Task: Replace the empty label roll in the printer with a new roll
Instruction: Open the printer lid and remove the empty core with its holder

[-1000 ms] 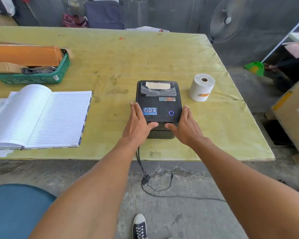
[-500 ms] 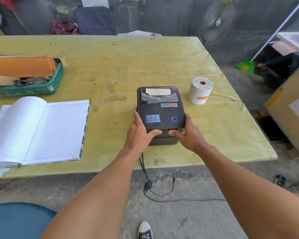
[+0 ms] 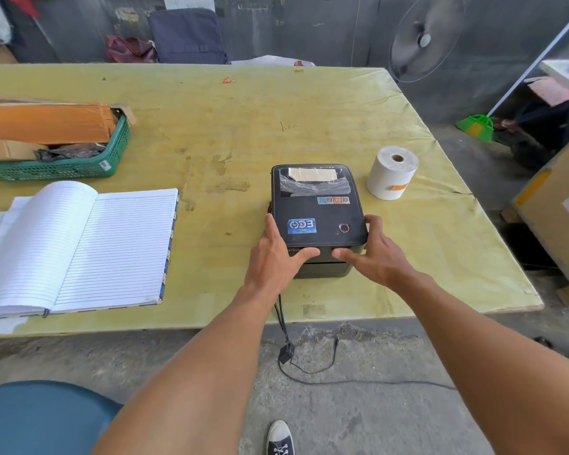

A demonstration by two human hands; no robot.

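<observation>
A black label printer (image 3: 319, 211) with its lid down sits near the front edge of the yellow-green table (image 3: 276, 126). Its round button glows red. My left hand (image 3: 276, 254) clasps the printer's front left corner, fingers along the side and thumb on the front. My right hand (image 3: 372, 254) clasps the front right corner the same way. A full white label roll (image 3: 391, 174) with an orange tab stands on end just right of the printer, apart from it. The inside of the printer is hidden.
An open lined notebook (image 3: 79, 244) lies at the left. A green basket (image 3: 66, 162) with cardboard boxes stands behind it. A black cable (image 3: 286, 343) hangs from the table's front edge to the floor. A fan (image 3: 424, 37) and a cardboard box (image 3: 559, 208) are at the right.
Both hands slid from lying flat beside the printer to gripping its front corners. The button's light turned from blue to red. The view tilted slightly down.
</observation>
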